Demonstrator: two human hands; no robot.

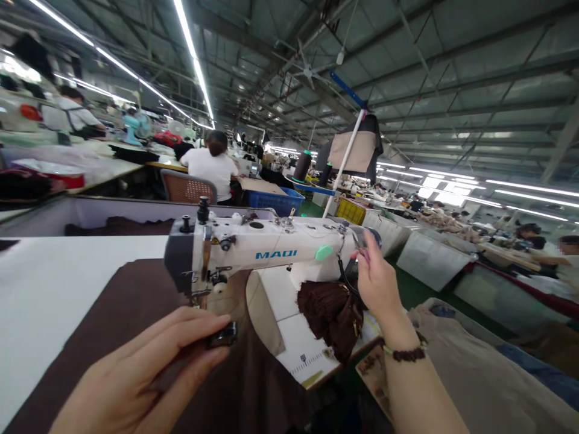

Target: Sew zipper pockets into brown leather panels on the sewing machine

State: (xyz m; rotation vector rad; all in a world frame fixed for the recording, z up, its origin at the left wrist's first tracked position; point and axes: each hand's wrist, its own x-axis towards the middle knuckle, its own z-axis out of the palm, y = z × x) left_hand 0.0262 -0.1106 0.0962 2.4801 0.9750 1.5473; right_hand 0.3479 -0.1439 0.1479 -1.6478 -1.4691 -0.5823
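Note:
My left hand [167,355] pinches a small shiny black piece [224,335] between thumb and fingers, just in front of the needle area. What kind of piece it is cannot be made out. Behind it stands a white sewing machine [271,244] marked MAQI. Raised by the right end of the machine, my right hand [377,280] is closed on a small metal tool with a purple part [362,248], which is partly hidden by the fingers. Dark brown fabric [131,307] lies flat on the table under the needle and beneath my left hand.
A bunched brown gathered piece [330,316] lies on the machine bed's right side. Thread cones [302,166] stand behind the machine by a white pole [344,163]. Beige cloth [488,374] is heaped at the right. A co-worker [210,163] sits ahead near a blue crate [275,201].

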